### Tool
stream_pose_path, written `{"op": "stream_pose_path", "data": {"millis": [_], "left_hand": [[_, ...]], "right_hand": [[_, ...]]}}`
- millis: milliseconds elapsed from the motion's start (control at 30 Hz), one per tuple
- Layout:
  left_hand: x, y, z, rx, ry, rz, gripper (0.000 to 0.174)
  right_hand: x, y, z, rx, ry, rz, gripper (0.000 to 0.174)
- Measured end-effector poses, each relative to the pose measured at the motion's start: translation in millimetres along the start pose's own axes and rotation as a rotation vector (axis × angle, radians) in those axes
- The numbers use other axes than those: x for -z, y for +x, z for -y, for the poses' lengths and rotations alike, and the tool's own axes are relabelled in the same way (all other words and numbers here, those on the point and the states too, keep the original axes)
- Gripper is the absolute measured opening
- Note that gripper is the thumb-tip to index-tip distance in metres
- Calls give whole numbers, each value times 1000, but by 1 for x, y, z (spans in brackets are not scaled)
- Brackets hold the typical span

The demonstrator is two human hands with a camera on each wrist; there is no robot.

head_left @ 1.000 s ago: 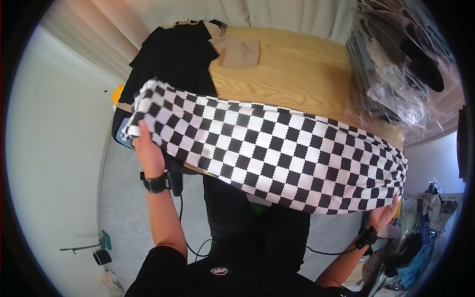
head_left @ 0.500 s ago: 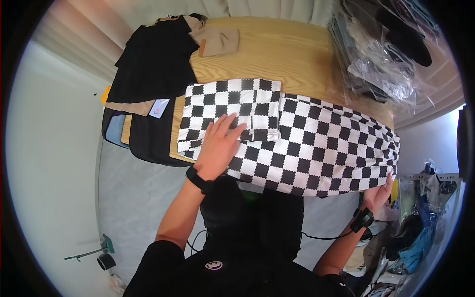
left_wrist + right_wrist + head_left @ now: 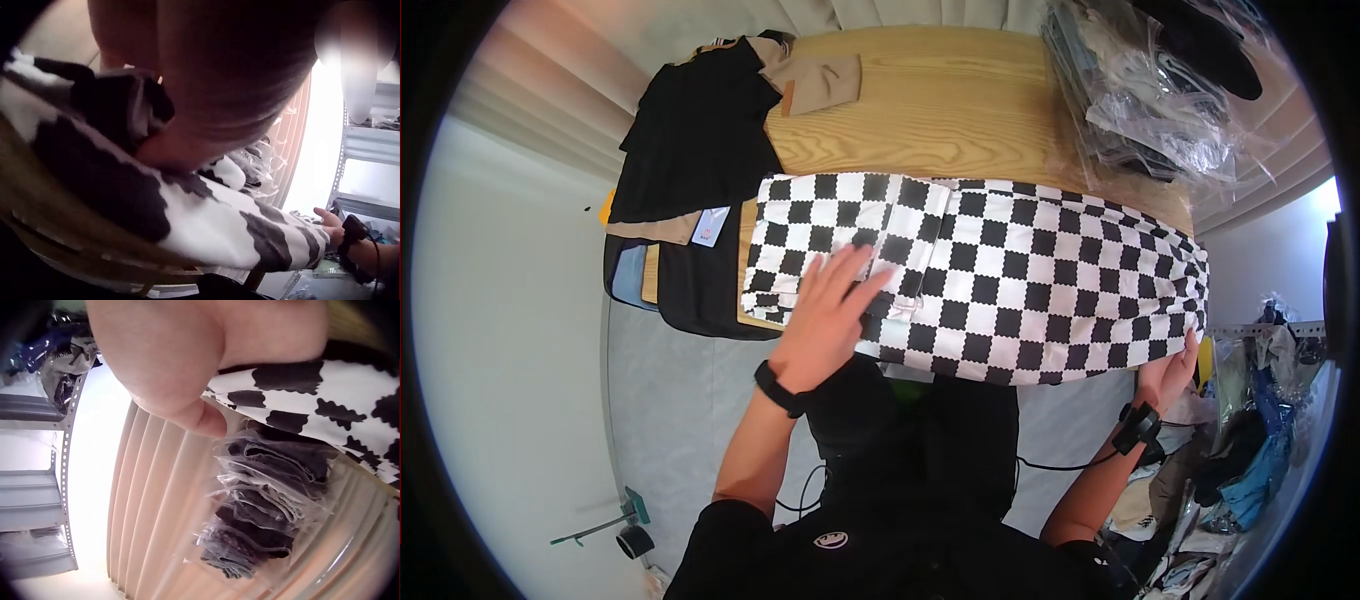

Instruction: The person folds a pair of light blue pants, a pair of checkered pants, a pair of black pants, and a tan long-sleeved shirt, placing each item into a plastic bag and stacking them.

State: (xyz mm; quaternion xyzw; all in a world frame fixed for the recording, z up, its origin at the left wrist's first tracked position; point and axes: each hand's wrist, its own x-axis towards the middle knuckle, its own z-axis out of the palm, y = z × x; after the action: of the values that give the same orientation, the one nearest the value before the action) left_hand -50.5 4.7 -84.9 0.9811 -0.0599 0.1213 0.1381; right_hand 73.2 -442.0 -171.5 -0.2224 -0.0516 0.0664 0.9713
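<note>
A black-and-white checkered cloth (image 3: 1020,270) lies across the table's front edge, its left end folded over on itself. My left hand (image 3: 825,315) rests on that folded part with fingers spread; in the left wrist view the hand (image 3: 206,81) touches the cloth (image 3: 206,231). At the cloth's gathered right end is my right hand (image 3: 1170,375), near the table edge. In the right wrist view that hand (image 3: 187,356) lies against the cloth (image 3: 300,394), its thumb extended; its other fingers are hidden there.
Black garments (image 3: 700,140) with a tag (image 3: 710,227) lie at the table's left, beside a beige piece (image 3: 825,82). Plastic-wrapped clothes (image 3: 1150,110) are stacked at the back right of the wooden table (image 3: 940,90). More bagged clothes (image 3: 1245,480) are at the lower right.
The cloth's left end was lifted by my left hand, folded over to the right and laid down. Since then the folded part and left hand have shifted slightly left. The right hand stays at the right end.
</note>
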Motion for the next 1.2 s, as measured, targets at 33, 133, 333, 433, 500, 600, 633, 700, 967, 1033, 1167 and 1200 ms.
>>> {"op": "stream_pose_path", "data": {"millis": [33, 133, 333, 433, 500, 600, 633, 700, 967, 1033, 1167, 1200], "left_hand": [[-7, 1, -1, -65, 29, 44, 58], [-19, 6, 1, -51, -1, -3, 55], [-9, 13, -10, 164, -322, -203, 39], [-17, 9, -11, 172, -348, -274, 38], [-30, 7, -15, 14, -149, -70, 45], [-42, 3, -23, 55, -76, 34, 56], [-43, 2, -23, 63, -66, 24, 58], [-44, 2, -22, 62, -75, 11, 57], [-50, 3, -24, 85, -71, -82, 56], [-49, 2, -23, 77, -67, -79, 55], [-47, 0, -16, 28, -84, -68, 54], [-47, -1, -14, 18, -92, -60, 54]], "right_hand": [[2, 0, 1, 15, 2, -28, 41], [3, -1, 1, 31, 2, -71, 40], [1, -1, 0, 40, 3, -65, 40], [0, -1, -1, 42, 1, -27, 40], [1, 0, -1, 43, 0, -12, 39], [3, 1, -1, 70, -35, -148, 39], [0, 0, -1, 60, -30, -117, 39], [-2, -1, -1, 48, -25, -86, 39], [6, -2, -2, 76, -36, -106, 38], [-3, -3, -4, 108, -54, -224, 38], [11, 0, 4, 90, -59, -261, 38], [-15, 5, -4, 200, -115, -430, 40]]}}
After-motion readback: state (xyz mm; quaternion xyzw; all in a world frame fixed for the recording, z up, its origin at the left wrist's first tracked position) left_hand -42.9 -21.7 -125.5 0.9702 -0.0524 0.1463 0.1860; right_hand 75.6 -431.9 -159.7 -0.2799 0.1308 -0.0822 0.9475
